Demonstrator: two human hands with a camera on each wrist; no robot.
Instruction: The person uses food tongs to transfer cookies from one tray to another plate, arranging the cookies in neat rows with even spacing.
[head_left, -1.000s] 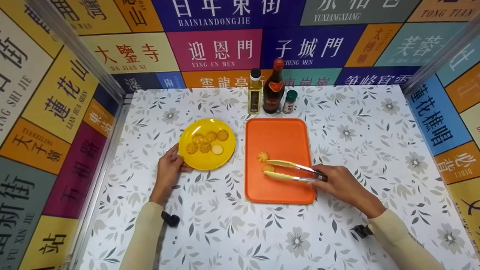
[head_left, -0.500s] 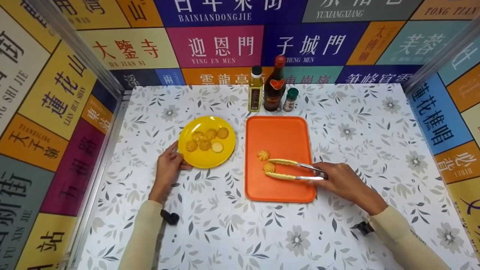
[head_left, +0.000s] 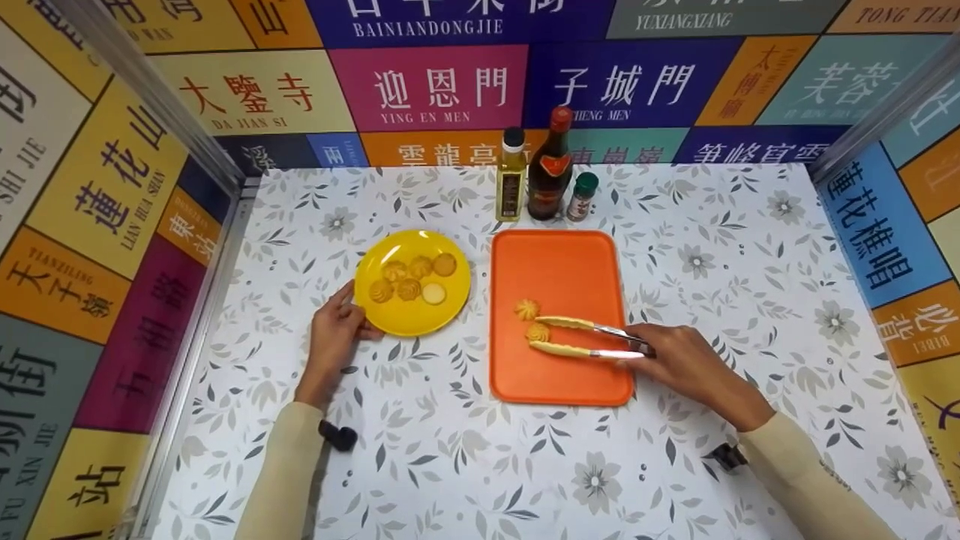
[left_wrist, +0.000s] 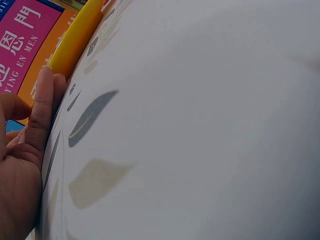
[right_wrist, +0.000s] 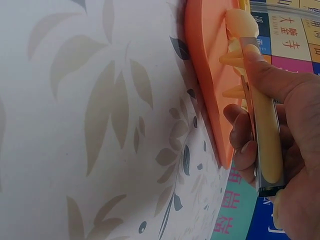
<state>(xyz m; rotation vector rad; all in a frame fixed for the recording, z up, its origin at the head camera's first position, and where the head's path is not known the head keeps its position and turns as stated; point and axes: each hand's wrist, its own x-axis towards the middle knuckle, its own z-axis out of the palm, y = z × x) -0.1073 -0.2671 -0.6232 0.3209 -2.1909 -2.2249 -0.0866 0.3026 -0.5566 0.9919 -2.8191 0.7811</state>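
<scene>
My left hand rests on the table at the near left of a yellow plate, its fingertips touching the rim. In the left wrist view a straight finger meets the plate's side. Several cookies lie on the plate. With my right hand I hold metal tongs with yellow tips over an orange tray. The tongs are spread, one tip on either side of a swirled cookie. A second, star-shaped cookie sits just beyond it on the tray.
Behind the tray stand an oil bottle, a dark bottle with a red cap and a small green-capped shaker. A floral cloth covers the table. Printed panels rise around the back and sides.
The tongs' tips have shifted slightly, and the swirled cookie between them shows more clearly than a second ago. Both hands stay in nearly the same place; the view tilts slightly.
</scene>
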